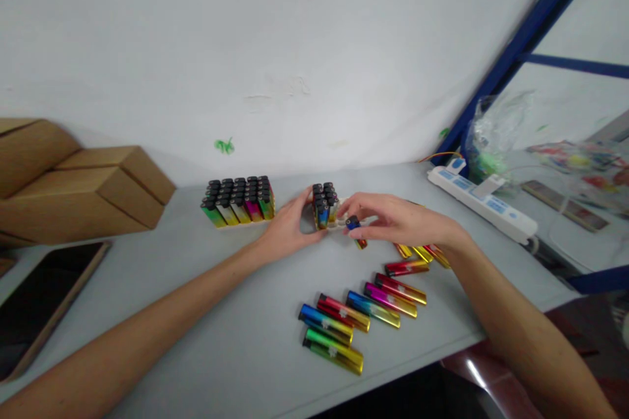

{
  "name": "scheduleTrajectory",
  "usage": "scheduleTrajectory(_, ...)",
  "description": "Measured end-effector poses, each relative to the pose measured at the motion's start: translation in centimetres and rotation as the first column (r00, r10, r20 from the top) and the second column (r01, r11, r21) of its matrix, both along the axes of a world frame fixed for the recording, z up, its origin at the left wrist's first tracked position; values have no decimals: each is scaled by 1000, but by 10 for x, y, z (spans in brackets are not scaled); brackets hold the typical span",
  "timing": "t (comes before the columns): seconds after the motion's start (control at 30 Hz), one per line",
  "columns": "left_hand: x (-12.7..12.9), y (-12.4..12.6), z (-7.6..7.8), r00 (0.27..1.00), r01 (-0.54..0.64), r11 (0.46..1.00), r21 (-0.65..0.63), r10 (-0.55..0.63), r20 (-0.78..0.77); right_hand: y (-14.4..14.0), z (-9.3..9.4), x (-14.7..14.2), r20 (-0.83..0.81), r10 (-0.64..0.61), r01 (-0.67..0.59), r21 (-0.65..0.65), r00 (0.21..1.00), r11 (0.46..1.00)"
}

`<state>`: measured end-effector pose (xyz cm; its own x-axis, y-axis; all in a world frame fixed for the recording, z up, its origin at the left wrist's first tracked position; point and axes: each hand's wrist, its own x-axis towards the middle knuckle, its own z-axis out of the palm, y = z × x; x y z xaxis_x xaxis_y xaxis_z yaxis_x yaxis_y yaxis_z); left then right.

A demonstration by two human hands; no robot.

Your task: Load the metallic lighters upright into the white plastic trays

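Observation:
My left hand [289,229] grips the left end of a small white tray [335,228], its thumb along the front and its fingers behind. Several lighters [322,215] with black tops stand upright in that end of the tray. Between the thumb and fingers of my right hand [381,217] is a tilted lighter [354,225], blue near the top and reddish-gold below. It is just in front of the tray's right part, which the hand partly hides. Loose shiny lighters lie in front, among them a green-yellow lighter [334,351] and a magenta-gold lighter [390,300].
A full block of upright lighters [238,201] stands left of my left hand. Cardboard boxes [93,196] and a phone [44,304] are at the far left. At the right lie a white power strip [484,203] and a clear plastic bag [496,127] beside a blue frame.

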<state>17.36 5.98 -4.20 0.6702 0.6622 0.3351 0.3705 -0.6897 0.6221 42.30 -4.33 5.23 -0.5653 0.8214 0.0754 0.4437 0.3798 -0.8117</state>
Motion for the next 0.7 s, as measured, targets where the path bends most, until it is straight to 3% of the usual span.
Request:
scheduleTrajectory(0.1,0,0,1,1000,15,1000,-6,-15,16,-2,-2,-7,-255,6,-48,-157,967,986)
scheduleTrajectory(0.2,1,0,1,999,26,1000,-4,-25,35,-1,-6,-15,-354,-44,-3,-132,934,991)
scheduleTrajectory(0.3,1,1,0,999,34,999,-3,-33,41,1,-9,-20,-323,-152,131,-86,934,988)
scheduleTrajectory(0.43,0,1,-1,1000,8,1000,14,-8,20,5,-14,-25,-259,-288,266,-117,922,957)
scheduleTrajectory(0.7,0,1,-1,1000,3,1000,9,-3,19,12,-31,-36,-348,-467,369,-312,813,875)
